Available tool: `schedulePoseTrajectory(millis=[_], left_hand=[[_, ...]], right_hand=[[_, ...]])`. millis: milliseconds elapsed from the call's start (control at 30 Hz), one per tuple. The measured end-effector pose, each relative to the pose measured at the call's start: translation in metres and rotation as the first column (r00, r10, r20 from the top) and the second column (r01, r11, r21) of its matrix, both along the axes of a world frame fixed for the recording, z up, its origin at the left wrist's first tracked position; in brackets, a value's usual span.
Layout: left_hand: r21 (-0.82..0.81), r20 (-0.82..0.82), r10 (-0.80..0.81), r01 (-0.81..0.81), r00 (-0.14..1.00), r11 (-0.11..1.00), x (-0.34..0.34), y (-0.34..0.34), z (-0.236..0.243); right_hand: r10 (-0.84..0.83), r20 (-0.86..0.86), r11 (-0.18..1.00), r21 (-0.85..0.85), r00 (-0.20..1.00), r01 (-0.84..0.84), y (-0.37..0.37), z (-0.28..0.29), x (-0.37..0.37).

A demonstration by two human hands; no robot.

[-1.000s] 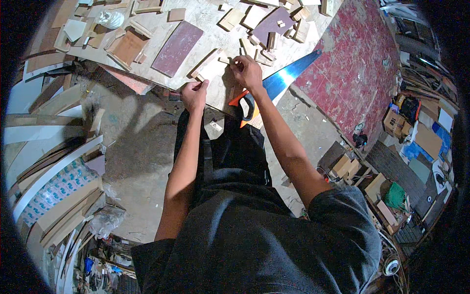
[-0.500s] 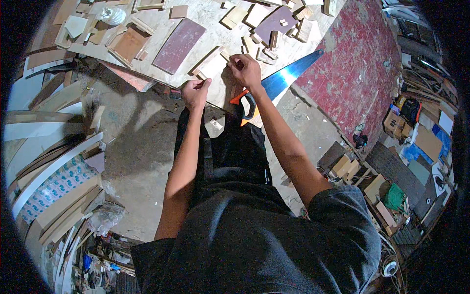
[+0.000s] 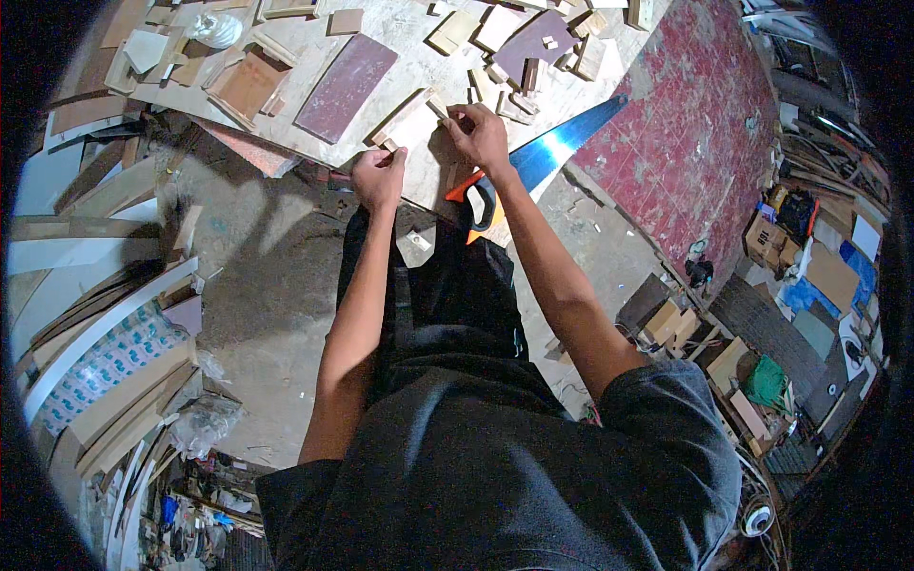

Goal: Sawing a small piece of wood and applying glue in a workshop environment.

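Note:
A small pale wooden piece with raised edge strips (image 3: 407,116) lies near the front edge of the workbench. At its near end my left hand (image 3: 379,179) is closed, thumb against forefinger, on a small wood block (image 3: 389,145) whose tip shows above the fingers. My right hand (image 3: 481,138) has its fingers curled at the far right end, pinching a short wooden strip (image 3: 436,103); the fingertips are partly hidden. Beside my right wrist rests a handsaw (image 3: 557,147), its orange and black handle toward me and its blade pointing away to the right.
A dark red-brown panel (image 3: 347,88) and a shallow wooden box (image 3: 249,84) lie to the left on the workbench (image 3: 314,57). Several wood offcuts (image 3: 495,29) crowd its far right. A white spiral bulb (image 3: 217,30) is at far left. Stacked boards (image 3: 105,228) line the left side.
My left hand has shifted slightly, and the small block's tip now shows more plainly above its fingers. The right hand stays almost in place.

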State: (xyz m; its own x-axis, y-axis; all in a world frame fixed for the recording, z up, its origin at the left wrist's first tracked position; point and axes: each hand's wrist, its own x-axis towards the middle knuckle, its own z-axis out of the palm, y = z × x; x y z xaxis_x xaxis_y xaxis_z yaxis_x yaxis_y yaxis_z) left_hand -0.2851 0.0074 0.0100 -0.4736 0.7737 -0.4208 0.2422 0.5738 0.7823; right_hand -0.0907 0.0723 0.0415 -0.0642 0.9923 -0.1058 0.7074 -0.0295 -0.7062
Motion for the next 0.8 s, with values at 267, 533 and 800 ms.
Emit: schedulePoseTrajectory(millis=[267,533,800], left_hand=[[0.036,0.218,0.050,-0.059,0.975,0.998,-0.008,-0.007,-0.010],[-0.047,0.202,0.119,-0.111,0.972,0.993,0.001,-0.007,-0.006],[-0.045,0.266,0.204,-0.200,0.942,0.979,0.000,-0.006,-0.009]], right_hand=[[0.013,-0.035,0.997,-0.074,0.999,-0.016,0.003,0.004,0.001],[0.034,-0.014,0.994,-0.101,0.999,-0.035,0.004,0.006,0.005],[0.047,-0.088,0.999,-0.003,0.995,-0.047,0.004,-0.002,0.007]])
